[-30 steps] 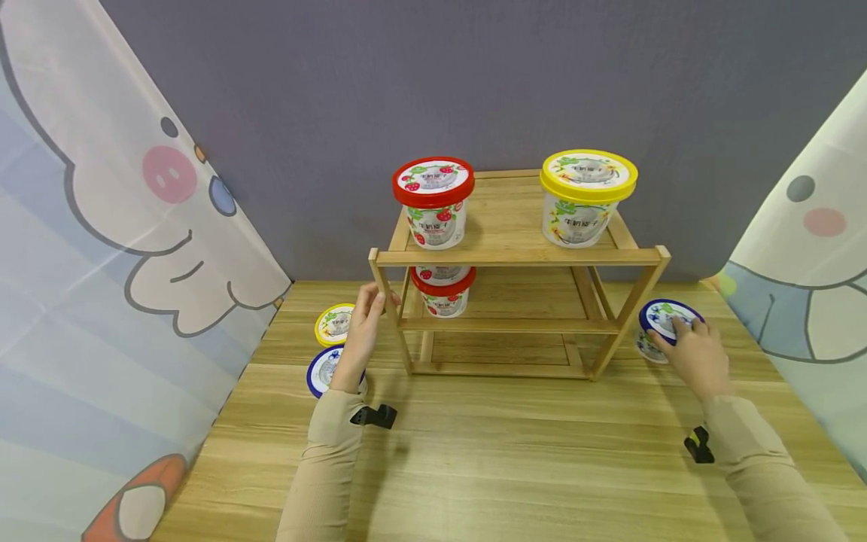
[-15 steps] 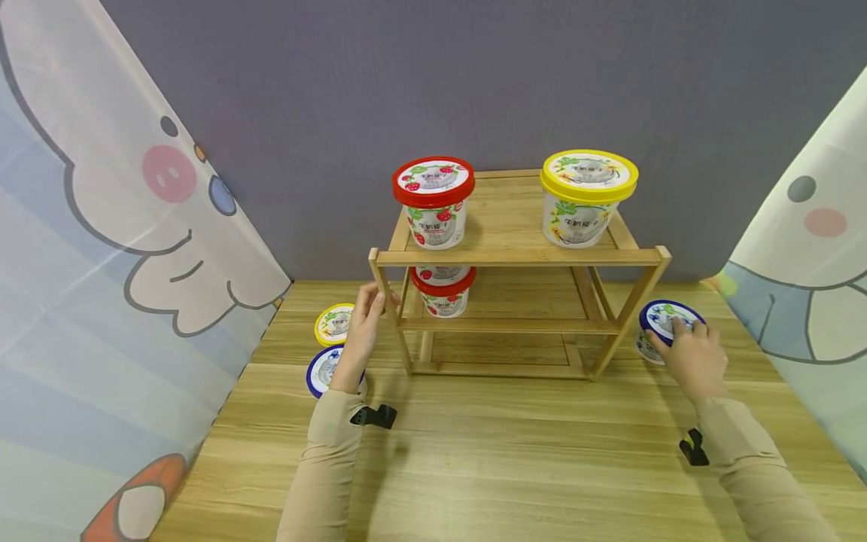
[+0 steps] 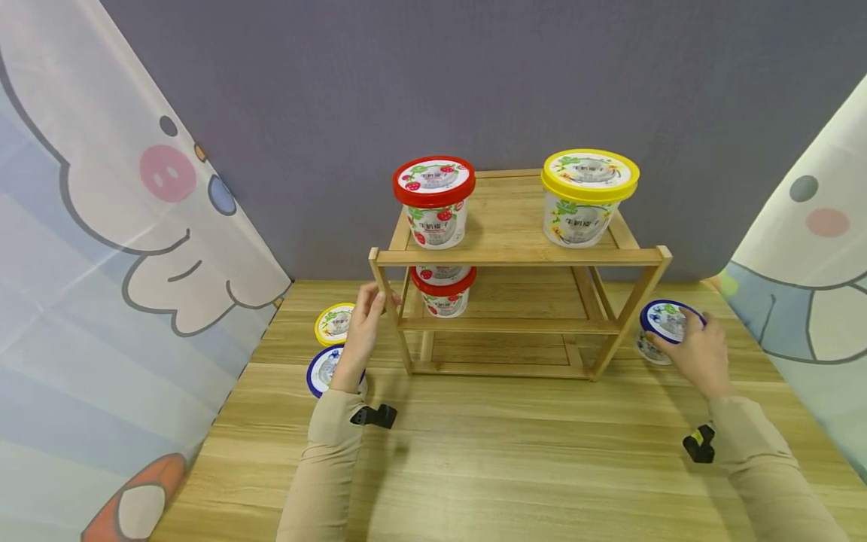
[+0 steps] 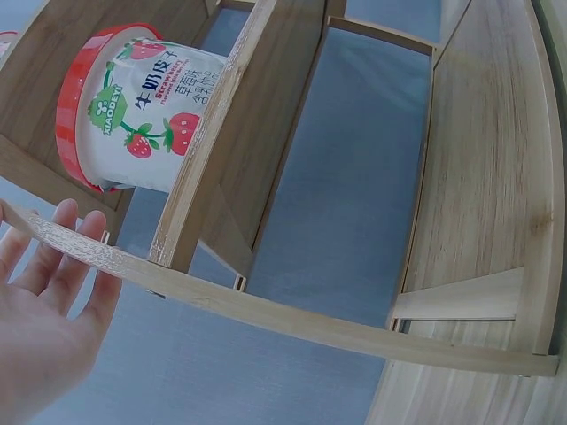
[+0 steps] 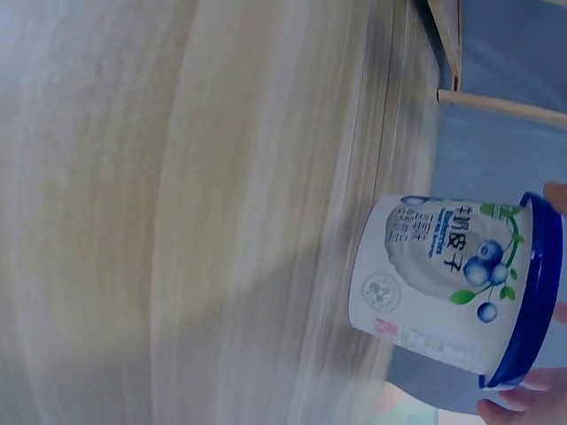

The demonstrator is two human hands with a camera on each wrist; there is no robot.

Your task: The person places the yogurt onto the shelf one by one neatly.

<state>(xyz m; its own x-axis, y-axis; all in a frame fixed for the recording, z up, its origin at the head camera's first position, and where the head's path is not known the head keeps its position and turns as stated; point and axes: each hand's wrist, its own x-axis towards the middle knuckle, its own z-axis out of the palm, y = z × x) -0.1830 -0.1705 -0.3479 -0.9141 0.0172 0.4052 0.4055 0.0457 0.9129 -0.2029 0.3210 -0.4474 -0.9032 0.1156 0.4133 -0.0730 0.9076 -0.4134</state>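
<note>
My left hand (image 3: 366,320) grips the left front post of a wooden three-tier shelf (image 3: 518,258); in the left wrist view its fingers (image 4: 66,257) go behind the post. At the right, my right hand (image 3: 701,354) holds the blue lid of a blueberry tub (image 5: 443,274), thumb on the near left side and fingers at the far right edge. The tub stands upright on the table just right of the shelf. On the top tier sit a red-lidded strawberry tub (image 3: 434,202) at left and a yellow-lidded tub (image 3: 588,197) at right.
Another red-lidded strawberry tub (image 3: 444,293) stands on the middle tier at left. Left of the shelf, a yellow-lidded tub (image 3: 333,324) and a blue-lidded tub (image 3: 323,370) stand on the wooden table (image 3: 501,452). A grey wall rises behind; printed curtains (image 3: 223,361) flank both sides.
My right hand has shifted on the blueberry tub: its fingers have moved from the lid's top towards the right rim. The left hand and the shelf have stayed put.
</note>
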